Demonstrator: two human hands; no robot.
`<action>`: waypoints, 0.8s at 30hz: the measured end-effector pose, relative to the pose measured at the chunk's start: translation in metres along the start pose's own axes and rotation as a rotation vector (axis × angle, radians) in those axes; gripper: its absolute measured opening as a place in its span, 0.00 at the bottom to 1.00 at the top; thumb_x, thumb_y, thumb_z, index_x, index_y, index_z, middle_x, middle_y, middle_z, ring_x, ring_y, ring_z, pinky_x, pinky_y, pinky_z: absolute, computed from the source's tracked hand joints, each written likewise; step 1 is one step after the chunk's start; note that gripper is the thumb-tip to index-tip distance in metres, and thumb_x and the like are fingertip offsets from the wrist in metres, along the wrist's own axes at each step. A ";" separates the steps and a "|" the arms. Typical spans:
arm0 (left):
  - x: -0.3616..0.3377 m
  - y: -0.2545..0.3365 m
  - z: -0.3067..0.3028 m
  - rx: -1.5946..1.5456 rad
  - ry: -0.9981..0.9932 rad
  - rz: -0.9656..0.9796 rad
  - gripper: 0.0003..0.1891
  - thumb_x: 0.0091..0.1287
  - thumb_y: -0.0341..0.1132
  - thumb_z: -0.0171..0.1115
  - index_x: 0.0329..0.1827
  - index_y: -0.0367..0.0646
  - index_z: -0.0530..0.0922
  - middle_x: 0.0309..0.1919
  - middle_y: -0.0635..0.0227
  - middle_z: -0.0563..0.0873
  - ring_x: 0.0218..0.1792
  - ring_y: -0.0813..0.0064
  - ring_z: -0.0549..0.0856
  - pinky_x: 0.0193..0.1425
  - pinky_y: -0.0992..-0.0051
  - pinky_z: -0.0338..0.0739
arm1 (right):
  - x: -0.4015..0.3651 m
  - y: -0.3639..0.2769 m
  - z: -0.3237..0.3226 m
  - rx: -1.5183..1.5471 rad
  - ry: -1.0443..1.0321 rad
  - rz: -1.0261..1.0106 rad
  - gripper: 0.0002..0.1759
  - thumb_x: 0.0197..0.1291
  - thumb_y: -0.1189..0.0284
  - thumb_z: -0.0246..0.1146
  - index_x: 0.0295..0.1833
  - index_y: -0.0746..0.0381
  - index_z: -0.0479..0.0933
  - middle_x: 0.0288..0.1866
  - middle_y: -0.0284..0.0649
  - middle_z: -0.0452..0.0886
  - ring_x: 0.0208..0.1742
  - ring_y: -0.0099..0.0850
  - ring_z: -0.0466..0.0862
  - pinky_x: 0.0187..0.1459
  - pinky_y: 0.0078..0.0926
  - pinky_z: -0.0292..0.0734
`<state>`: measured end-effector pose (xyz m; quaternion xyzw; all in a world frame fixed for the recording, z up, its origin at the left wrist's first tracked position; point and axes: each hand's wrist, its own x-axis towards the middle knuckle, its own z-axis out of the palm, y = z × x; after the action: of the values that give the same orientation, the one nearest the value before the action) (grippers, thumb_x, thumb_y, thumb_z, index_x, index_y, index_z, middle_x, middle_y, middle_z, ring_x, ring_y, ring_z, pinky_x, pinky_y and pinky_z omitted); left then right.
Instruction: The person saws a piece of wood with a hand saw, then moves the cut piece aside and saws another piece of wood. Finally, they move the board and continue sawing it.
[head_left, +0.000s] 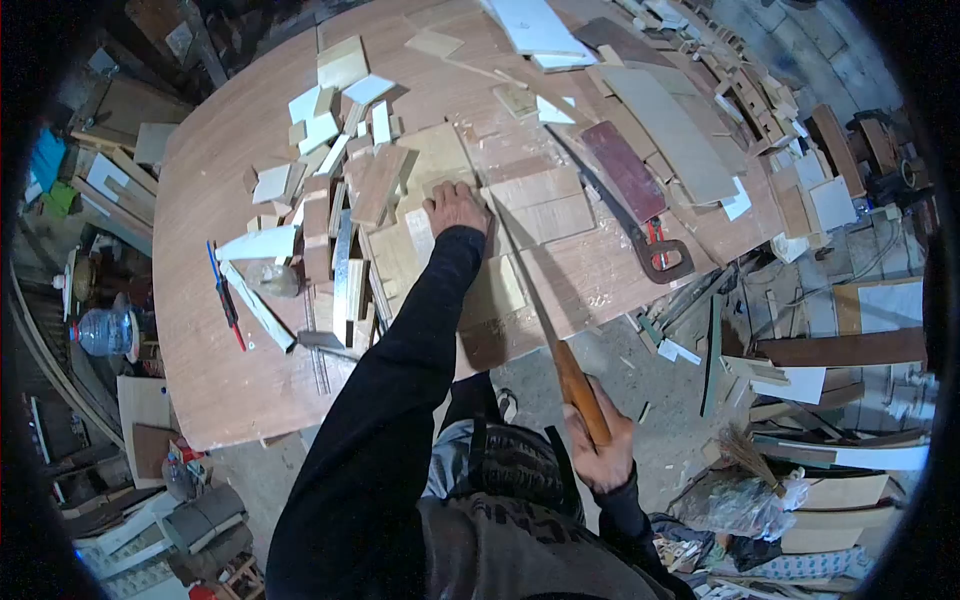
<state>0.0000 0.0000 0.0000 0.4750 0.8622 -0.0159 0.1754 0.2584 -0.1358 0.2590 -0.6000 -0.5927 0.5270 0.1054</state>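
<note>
My right hand (600, 450) is wrapped around the wooden handle of a handsaw (575, 385). Its narrow blade, seen nearly edge-on, runs forward and left across the table's near edge to a spot beside my left hand (457, 208). That left hand presses down with bent fingers on a pale wooden board (435, 155) on the table, right by the blade's far end. Part of the board is hidden under the hand and forearm. A flat piece of light wood (545, 205) lies just right of the blade.
The large wooden table (210, 350) bears many offcuts (320, 130) to the left. A metal clamp (655, 255), a dark red board (622, 170) and long panels (670, 130) lie right. A red and blue tool (225, 295) sits near the left edge. Scrap wood surrounds the table.
</note>
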 end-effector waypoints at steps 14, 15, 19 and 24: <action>0.145 0.050 -0.044 -0.104 0.549 0.159 0.15 0.63 0.40 0.53 0.45 0.39 0.79 0.48 0.55 0.80 0.55 0.59 0.74 0.59 0.57 0.62 | 0.142 -0.004 0.018 0.045 0.217 -0.339 0.25 0.60 0.74 0.63 0.63 0.62 0.72 0.36 0.58 0.81 0.40 0.50 0.86 0.41 0.36 0.79; 0.143 0.049 -0.046 -0.131 0.552 0.137 0.15 0.62 0.38 0.52 0.45 0.39 0.79 0.49 0.56 0.79 0.56 0.59 0.73 0.60 0.58 0.60 | 0.141 -0.004 0.019 0.052 0.221 -0.339 0.25 0.60 0.74 0.63 0.63 0.62 0.72 0.36 0.58 0.81 0.40 0.50 0.86 0.41 0.36 0.79; 0.149 0.051 -0.052 -0.135 0.502 0.148 0.15 0.64 0.39 0.51 0.46 0.38 0.79 0.49 0.55 0.79 0.57 0.59 0.73 0.60 0.57 0.60 | 0.104 0.007 0.004 0.021 0.214 -0.376 0.26 0.59 0.74 0.64 0.63 0.67 0.70 0.42 0.57 0.83 0.43 0.51 0.86 0.45 0.33 0.79; 0.144 0.050 -0.049 -0.135 0.486 0.152 0.17 0.67 0.42 0.50 0.46 0.38 0.79 0.50 0.55 0.78 0.57 0.59 0.73 0.60 0.56 0.61 | 0.140 -0.007 0.019 0.016 0.183 -0.203 0.26 0.59 0.76 0.63 0.64 0.67 0.70 0.44 0.55 0.83 0.44 0.46 0.87 0.44 0.31 0.80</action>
<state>-0.0431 0.1534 0.0070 0.5154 0.8400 0.1692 -0.0050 0.2038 -0.0288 0.1851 -0.5815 -0.6342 0.4612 0.2167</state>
